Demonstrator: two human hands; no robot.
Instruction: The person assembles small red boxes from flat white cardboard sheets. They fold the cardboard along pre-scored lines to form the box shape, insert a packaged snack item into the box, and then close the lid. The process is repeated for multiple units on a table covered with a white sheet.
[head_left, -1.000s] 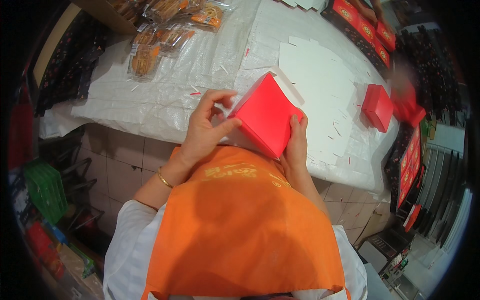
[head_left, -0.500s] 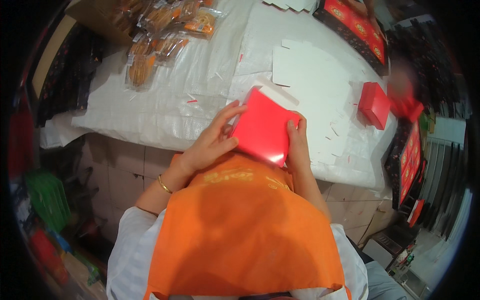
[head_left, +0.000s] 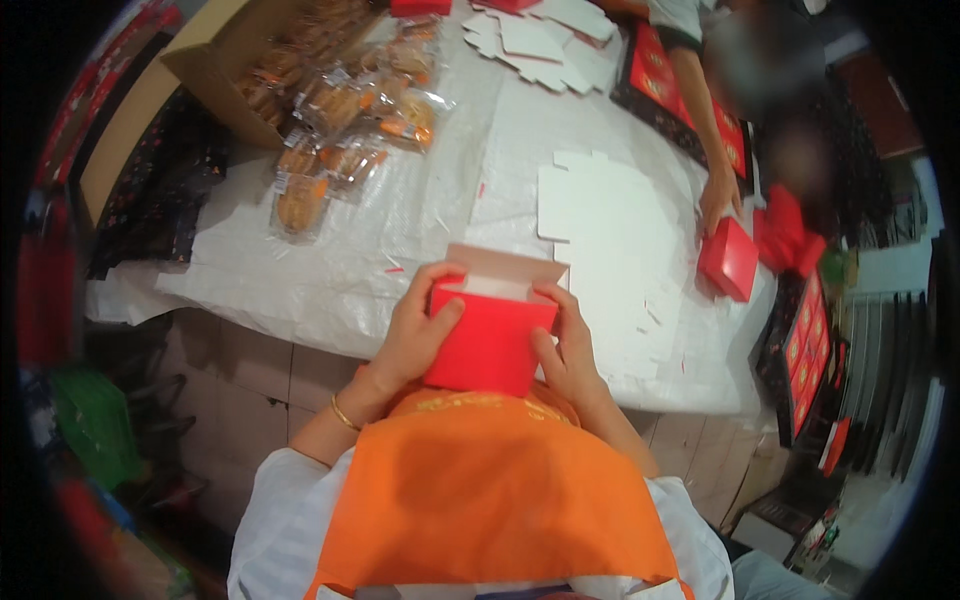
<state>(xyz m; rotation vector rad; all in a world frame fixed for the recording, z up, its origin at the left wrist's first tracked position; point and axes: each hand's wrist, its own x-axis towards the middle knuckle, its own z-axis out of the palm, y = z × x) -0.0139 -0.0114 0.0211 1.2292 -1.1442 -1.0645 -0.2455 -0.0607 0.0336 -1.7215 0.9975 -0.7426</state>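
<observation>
A red cardboard box [head_left: 487, 345] is held upright against my orange apron, just over the table's near edge. Its top flap [head_left: 507, 265] stands raised, showing the pale inside. My left hand [head_left: 418, 330] grips the box's left side, thumb on the red front and fingers at the upper corner. On the opposite side, my right hand [head_left: 566, 345] holds it the same way, thumb on the front and fingers by the flap. Whether anything lies inside the box cannot be seen.
Packaged snacks [head_left: 345, 130] spill from an open carton [head_left: 220, 75] at the far left. Flat white card blanks [head_left: 610, 240] lie right of centre. At the right, a co-worker's hand [head_left: 718, 195] touches another red box [head_left: 728, 260]. Patterned red-and-black boxes [head_left: 660, 90] stand beyond.
The red box has come nearer my body and turned squarer to me. My left hand has closed onto its side. A co-worker's arm has reached to the other red box.
</observation>
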